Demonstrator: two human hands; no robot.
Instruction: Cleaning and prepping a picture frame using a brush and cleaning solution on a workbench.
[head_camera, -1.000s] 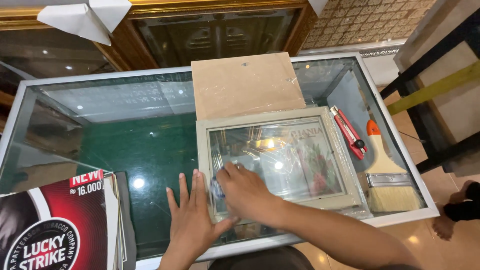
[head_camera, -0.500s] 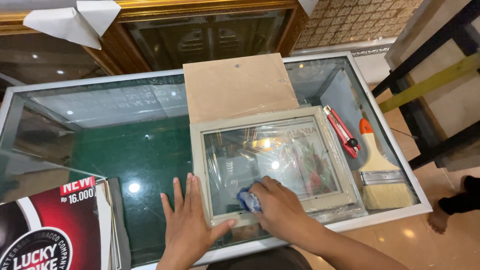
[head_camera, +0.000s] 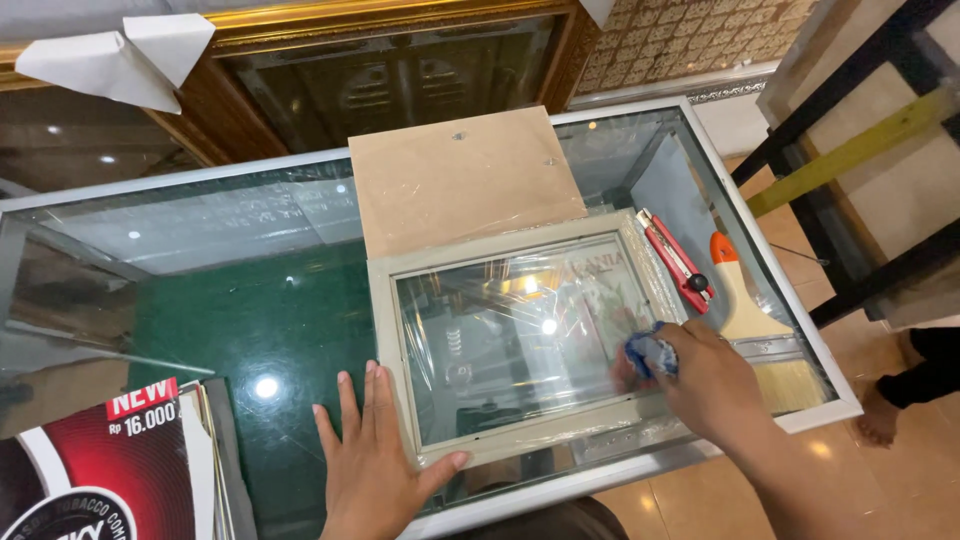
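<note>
My right hand grips a blue cloth on the picture frame; my left hand lies open, flat against its corner.

Looks like a picture-framing shop. Glass display case with aluminium edges serving as worktop, green lining beneath. On it, a pale grey picture frame still in clear plastic film, a brown backing board just behind, a red utility knife and a wide paintbrush at the right edge. Behind the case, a large gilt and dark wood frame with white paper corner protectors, leaning beside patterned gold wall covering. Glossy tiled floor alongside.
</note>
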